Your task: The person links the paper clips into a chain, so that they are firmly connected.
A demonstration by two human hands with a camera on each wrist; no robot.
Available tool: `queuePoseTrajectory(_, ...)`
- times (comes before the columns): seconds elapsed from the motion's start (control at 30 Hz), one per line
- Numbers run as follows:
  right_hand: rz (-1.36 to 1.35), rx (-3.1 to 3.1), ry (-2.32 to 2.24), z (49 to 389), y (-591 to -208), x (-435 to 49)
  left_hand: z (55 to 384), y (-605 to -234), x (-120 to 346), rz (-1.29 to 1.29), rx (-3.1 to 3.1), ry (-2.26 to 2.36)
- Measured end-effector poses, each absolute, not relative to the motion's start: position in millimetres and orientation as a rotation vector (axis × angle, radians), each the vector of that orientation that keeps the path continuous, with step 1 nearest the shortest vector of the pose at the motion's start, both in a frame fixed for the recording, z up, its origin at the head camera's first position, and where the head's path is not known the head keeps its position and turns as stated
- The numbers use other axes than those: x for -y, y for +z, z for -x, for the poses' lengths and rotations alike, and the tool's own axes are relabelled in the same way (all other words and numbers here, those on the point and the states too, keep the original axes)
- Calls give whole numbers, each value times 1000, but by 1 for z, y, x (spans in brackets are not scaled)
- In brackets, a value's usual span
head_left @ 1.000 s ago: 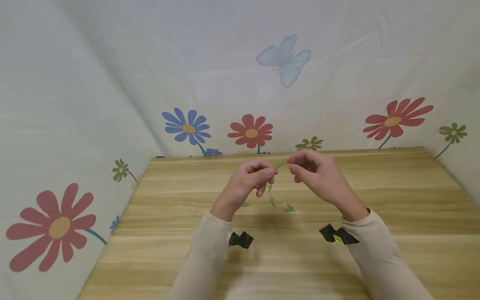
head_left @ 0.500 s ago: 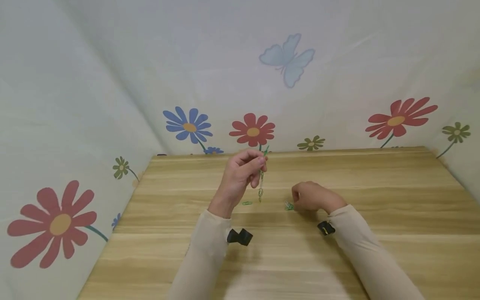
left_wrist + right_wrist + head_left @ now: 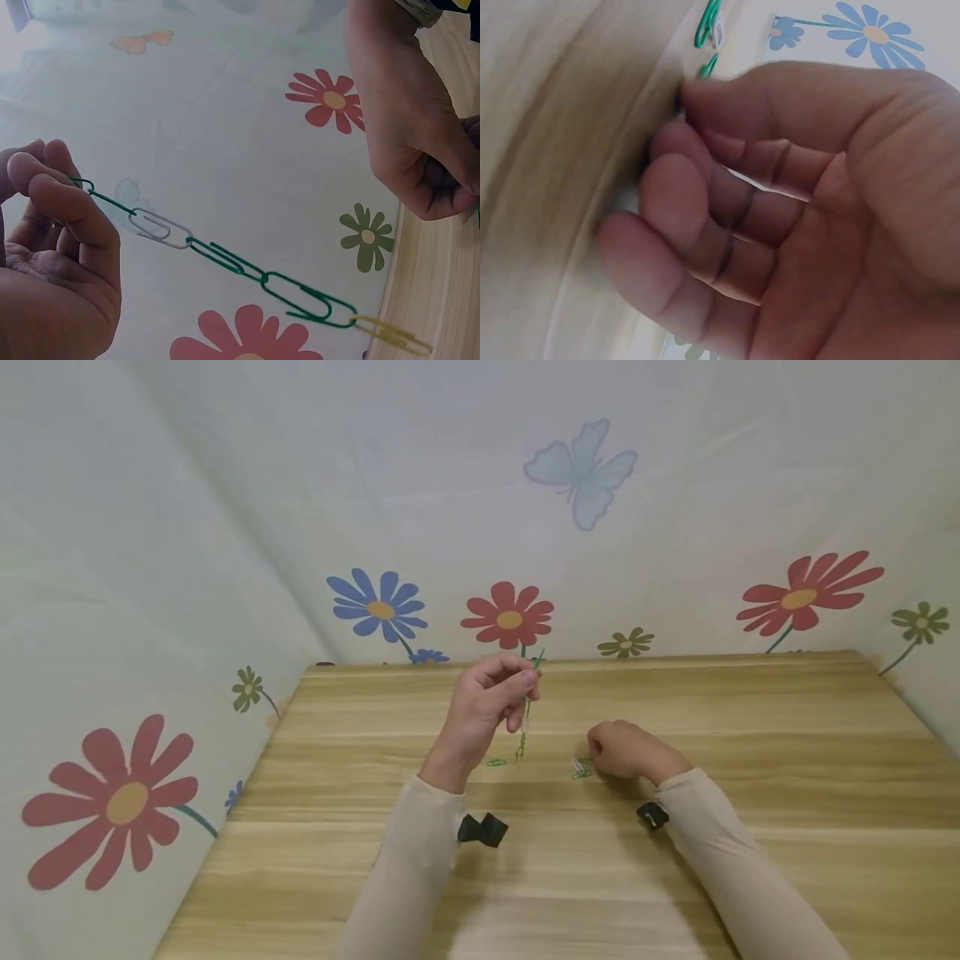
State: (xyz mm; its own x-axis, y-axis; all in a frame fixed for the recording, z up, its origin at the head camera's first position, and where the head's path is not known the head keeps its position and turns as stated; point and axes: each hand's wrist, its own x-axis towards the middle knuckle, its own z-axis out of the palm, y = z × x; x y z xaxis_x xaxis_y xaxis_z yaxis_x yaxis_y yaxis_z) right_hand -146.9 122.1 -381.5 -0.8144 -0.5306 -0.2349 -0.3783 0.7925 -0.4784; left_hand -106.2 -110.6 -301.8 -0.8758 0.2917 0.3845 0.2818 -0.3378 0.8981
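My left hand [image 3: 483, 710] pinches the upper end of a chain of linked paper clips [image 3: 225, 259]. The chain hangs down, with green and white clips and a yellow clip [image 3: 394, 335] at its lower end. My right hand [image 3: 633, 752] is down at the tabletop, fingers curled, beside a small pile of green and white paper clips [image 3: 581, 769]. In the right wrist view its thumb is close to a green clip [image 3: 708, 66]; whether the fingertips pinch a clip is hidden. One loose green paper clip [image 3: 497, 763] lies left of the chain.
The wooden table [image 3: 337, 860] runs back to a pale curtain [image 3: 420, 468] printed with flowers and a butterfly. A black wrist camera [image 3: 483, 830] sits on the left sleeve, another black camera [image 3: 652, 816] on the right one.
My right hand has come down from beside the chain's top end to the clip pile, and the pile's clips have shifted. My left hand has moved slightly left and up with the chain.
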Motion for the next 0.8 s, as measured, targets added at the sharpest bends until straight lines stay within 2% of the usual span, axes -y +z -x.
queuePoseTrajectory(0.8,750,-2652,-676,151,-385,-123,106,-305,108,-795,-1881,2391)
